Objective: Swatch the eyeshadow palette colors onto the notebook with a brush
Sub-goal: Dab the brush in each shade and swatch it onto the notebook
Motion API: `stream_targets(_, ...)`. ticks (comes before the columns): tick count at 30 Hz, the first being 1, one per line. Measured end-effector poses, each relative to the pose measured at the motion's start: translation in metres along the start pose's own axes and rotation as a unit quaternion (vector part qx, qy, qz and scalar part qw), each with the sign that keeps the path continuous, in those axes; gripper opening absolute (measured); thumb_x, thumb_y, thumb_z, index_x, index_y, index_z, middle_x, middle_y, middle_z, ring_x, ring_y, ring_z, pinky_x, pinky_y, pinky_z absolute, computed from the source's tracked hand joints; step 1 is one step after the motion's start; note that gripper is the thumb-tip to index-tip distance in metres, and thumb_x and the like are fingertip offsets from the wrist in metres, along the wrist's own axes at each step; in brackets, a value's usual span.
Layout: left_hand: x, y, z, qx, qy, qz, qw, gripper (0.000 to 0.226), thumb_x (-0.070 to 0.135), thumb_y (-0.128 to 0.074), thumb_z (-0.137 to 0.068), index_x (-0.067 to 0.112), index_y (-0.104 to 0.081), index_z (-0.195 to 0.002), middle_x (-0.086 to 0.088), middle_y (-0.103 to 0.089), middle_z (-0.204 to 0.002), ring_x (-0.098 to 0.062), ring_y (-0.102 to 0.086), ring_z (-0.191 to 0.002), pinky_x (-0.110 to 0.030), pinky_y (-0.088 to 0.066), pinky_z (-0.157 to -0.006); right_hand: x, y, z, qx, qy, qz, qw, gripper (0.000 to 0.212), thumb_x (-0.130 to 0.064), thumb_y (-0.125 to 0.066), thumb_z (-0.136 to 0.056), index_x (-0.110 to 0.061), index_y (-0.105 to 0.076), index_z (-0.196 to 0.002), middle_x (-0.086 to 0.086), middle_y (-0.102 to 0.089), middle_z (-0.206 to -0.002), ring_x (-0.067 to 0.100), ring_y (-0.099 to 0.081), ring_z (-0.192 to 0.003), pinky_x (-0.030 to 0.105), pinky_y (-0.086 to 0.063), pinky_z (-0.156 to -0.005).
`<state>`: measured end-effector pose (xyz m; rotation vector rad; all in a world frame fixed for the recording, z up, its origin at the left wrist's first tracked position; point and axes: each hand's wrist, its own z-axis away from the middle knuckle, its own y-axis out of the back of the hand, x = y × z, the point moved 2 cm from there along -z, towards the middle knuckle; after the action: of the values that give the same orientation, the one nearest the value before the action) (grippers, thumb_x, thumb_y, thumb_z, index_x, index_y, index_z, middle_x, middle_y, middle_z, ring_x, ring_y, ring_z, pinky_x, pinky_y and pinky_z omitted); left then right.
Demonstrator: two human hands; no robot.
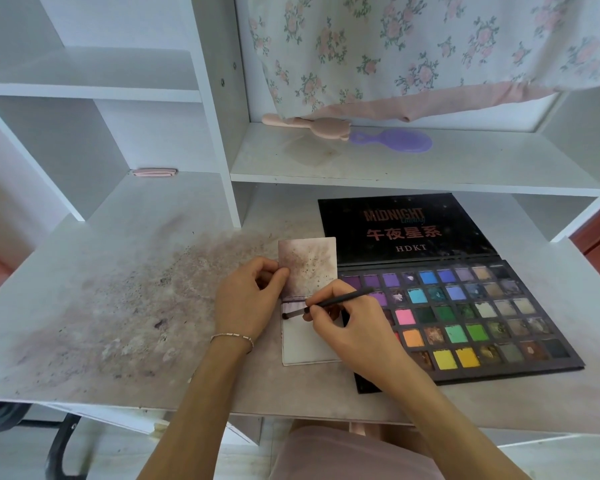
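A small open notebook (pixel 307 344) lies on the desk, its upper page smudged brown and purple, its lower page mostly white. My left hand (pixel 248 299) pinches the left edge of the upper page. My right hand (pixel 347 317) grips a thin dark brush (pixel 343 299), whose tip touches the top left of the lower page beside a grey-purple streak. Just right of the notebook the eyeshadow palette (pixel 465 317) lies open, with many coloured pans and a black lid (pixel 402 226) laid flat behind them. My right hand covers some of its left pans.
The white desk (pixel 118 306) is dusted with eyeshadow powder on its left half. A pink brush (pixel 305 124) and a purple hairbrush (pixel 395 140) lie on the shelf above. A floral cloth (pixel 413 50) hangs behind. A pink item (pixel 155 172) sits at back left.
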<state>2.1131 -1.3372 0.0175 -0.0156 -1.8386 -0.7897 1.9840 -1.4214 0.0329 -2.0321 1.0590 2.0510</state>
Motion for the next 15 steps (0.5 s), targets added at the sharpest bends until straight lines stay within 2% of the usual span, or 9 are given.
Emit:
stream_targets(4,-0.0009,-0.0003,-0.0003,-0.001,0.006,0.003,1.0,0.012,0.022,-0.064,-0.083,0.029,-0.06,-0.074,0.014,-0.061,-0.069,-0.005,-0.058,-0.069,-0.023,-0.048,-0.066,-0.0007,-0.0003,-0.0014,0.007,0.006,0.004,1.0,0.021,-0.013,-0.057,-0.084,-0.033,-0.055,-0.08,-0.009,-0.065,-0.079,0.003,-0.058,-0.078,0.015,-0.049,-0.069)
stream_targets(8,-0.0005,0.0003,0.0001,-0.001,0.005,0.0,1.0,0.014,0.023,-0.064,-0.083,0.031,-0.059,-0.073,0.014,-0.061,-0.069,-0.005,-0.058,-0.069,-0.024,-0.048,-0.067,0.0007,-0.0002,-0.0003,0.0,-0.001,0.003,1.0,0.018,-0.015,-0.057,-0.083,-0.033,-0.055,-0.08,-0.007,-0.066,-0.078,0.006,-0.06,-0.077,0.019,-0.05,-0.068)
stream_targets(12,-0.0001,-0.0002,-0.0001,-0.001,0.009,-0.003,1.0,0.009,0.022,-0.064,-0.084,0.026,-0.061,-0.076,0.013,-0.061,-0.07,-0.008,-0.06,-0.071,-0.025,-0.049,-0.068,0.0002,-0.0002,-0.0012,0.005,0.005,0.003,1.0,0.019,-0.014,-0.056,-0.085,-0.033,-0.055,-0.08,-0.009,-0.066,-0.079,0.004,-0.059,-0.078,0.016,-0.049,-0.069)
stream_targets(15,-0.0001,-0.0007,-0.0008,-0.002,0.01,-0.002,1.0,0.005,0.022,-0.064,-0.084,0.022,-0.063,-0.079,0.01,-0.062,-0.071,-0.01,-0.06,-0.072,-0.024,-0.048,-0.068,0.0008,-0.0004,-0.0011,0.002,-0.001,0.002,1.0,0.016,-0.014,-0.056,-0.084,-0.03,-0.056,-0.08,-0.003,-0.066,-0.08,0.008,-0.059,-0.077,0.02,-0.05,-0.067)
